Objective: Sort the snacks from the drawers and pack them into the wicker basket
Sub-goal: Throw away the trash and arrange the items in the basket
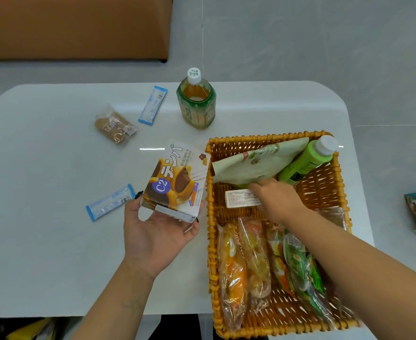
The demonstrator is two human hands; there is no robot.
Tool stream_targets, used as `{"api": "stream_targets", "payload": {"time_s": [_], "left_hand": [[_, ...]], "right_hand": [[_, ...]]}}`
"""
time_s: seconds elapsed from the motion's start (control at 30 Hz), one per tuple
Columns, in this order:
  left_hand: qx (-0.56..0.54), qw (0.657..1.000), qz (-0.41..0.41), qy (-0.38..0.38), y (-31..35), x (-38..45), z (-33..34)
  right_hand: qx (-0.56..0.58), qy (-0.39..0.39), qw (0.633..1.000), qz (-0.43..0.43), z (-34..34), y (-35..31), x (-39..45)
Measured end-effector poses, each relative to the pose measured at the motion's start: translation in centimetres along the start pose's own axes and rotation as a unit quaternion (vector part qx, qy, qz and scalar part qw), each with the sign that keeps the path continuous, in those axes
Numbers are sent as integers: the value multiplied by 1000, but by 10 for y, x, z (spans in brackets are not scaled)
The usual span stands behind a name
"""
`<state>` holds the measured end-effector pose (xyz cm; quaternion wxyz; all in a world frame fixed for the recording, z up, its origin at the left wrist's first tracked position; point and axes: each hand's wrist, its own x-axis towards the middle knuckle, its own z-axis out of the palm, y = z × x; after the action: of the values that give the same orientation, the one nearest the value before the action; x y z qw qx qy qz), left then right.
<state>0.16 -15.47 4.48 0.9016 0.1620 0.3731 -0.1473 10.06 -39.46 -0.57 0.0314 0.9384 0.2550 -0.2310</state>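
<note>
Bottle point(196, 104) & bars point(152, 105) on table point(55, 173) beside basket point(209, 217).

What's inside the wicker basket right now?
Inside the wicker basket: a pale green pouch, a green bottle with a white cap, a white label and clear-wrapped snack packs. The right hand covers part.

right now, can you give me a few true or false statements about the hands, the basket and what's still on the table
1. The left hand holds a snack box beside the wicker basket. True.
2. The right hand is resting on the table. False: it reaches inside the basket.
3. The green bottle lies in the basket. True.
4. The tea bottle is lying on its side. False: it stands upright on the table.
5. Two blue-and-white bars lie on the table. True.
</note>
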Motion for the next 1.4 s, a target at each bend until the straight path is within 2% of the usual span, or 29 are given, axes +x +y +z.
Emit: {"api": "stream_targets", "payload": {"time_s": [0.1,0.3,0.37,0.4,0.43,0.47,0.5,0.57,0.6,0.63,0.67,0.7,0.77,0.8,0.9,1.03,1.13,1.27,1.33,1.4], "left_hand": [[5,1000,-10,-18,2,-2,-3],[2,997,-41,-68,1,-4,-11],[10,993,-59,-100,3,-1,-15],[22,990,-70,-117,5,0,-17],[35,987,-86,-128,7,1,-18],[49,986,-101,-125,9,4,-19],[63,984,-110,-124,11,6,-20],[105,980,-122,-119,12,6,-8],[129,977,-133,-106,12,6,0],[165,974,-133,-78,11,8,8],[213,968,-125,-47,8,11,18],[263,957,-122,-21,4,14,26],[363,923,-126,21,-2,20,40],[402,906,-126,31,-3,23,47],[524,846,-98,19,-11,36,65],[648,761,-9,-31,-19,49,82],[726,681,57,-77,-24,55,85],[804,580,116,-64,-27,58,81],[823,549,136,-57,-29,56,74],[831,537,137,-39,-32,54,65]], "right_hand": [[11,24,1000,-9,6,-12,12],[86,63,994,32,9,-17,6],[170,94,981,30,3,-16,-6],[239,120,962,47,-4,-17,-14],[324,146,931,80,-12,-17,-21],[423,155,884,125,-22,-16,-27],[536,145,814,170,-32,-15,-32],[727,92,644,220,-49,-7,-38],[778,59,587,216,-55,-1,-40],[811,25,549,199,-59,5,-41],[831,-15,529,172,-61,10,-42],[837,-53,525,144,-61,14,-43],[819,-104,554,107,-60,20,-47],[805,-107,574,103,-58,22,-49],[772,-41,621,131,-49,35,-61],[715,15,682,156,-36,55,-75],[680,39,720,134,-30,63,-76],[580,50,808,91,-24,64,-70],[530,44,843,81,-14,58,-65],[503,46,859,87,-9,54,-62]]}}
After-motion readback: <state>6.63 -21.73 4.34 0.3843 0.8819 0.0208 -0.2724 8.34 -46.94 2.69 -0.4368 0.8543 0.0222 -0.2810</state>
